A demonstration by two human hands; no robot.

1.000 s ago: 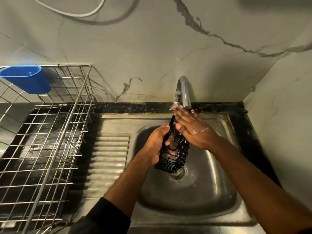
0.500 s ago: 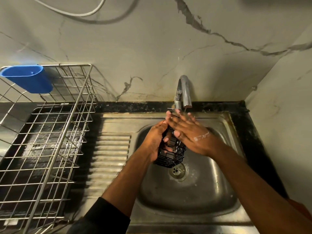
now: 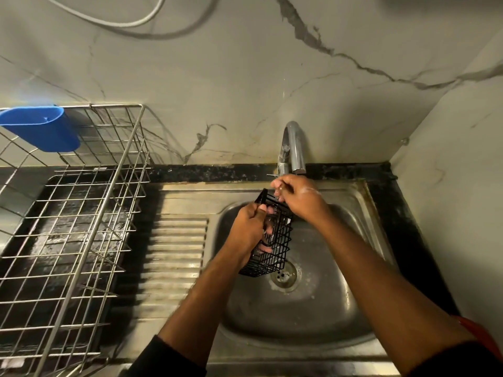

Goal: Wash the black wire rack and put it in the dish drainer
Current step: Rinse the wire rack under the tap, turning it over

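- While the left hand point(image 3: 250, 229) grips the black wire rack point(image 3: 275, 238) by its side, thumb over the upper edge and fingertips showing through the mesh, the rack hangs tilted over the sink point(image 3: 353, 317), its lower end just above the drain point(image 3: 285, 276).
- Just beyond that hand, the right hand point(image 3: 299, 197) sits at the rack's top end, right under the tap point(image 3: 292, 148); its fingers are curled and seem to pinch the top wires, though the exact contact is too small to be sure.
- Judged by its thin wire build, the rack should be light and stiff, so one hand can carry it. Wet coated wire is likely slippery, so hooking fingers through the grid looks safer than squeezing the outside.
- Well to the left of the left hand stands the dish drainer point(image 3: 89, 213), with a blue cup point(image 3: 40, 129) hung on its far rim.
- Washing looks to be in progress; the transfer is not yet done.
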